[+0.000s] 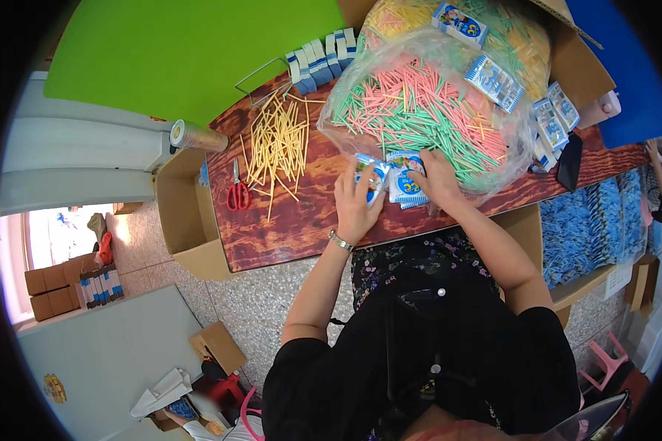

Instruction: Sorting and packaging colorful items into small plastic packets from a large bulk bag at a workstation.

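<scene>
My left hand is closed on a small blue-and-white packet, fingers over its left side. Just right of it, another blue-and-white packet is under the fingers of my right hand, which grips its right edge. The two packets touch or nearly touch at the table's front part. Beyond my hands a large clear plastic bag lies open, full of thin pink and green sticks. To the left, a loose heap of yellow sticks lies on the red-brown wooden table.
Red-handled scissors and a cylindrical tub are at the table's left. Flat cartons stand at the back. More packets rest on the bag and at right. Open cardboard boxes flank the table; the right one holds many blue packets.
</scene>
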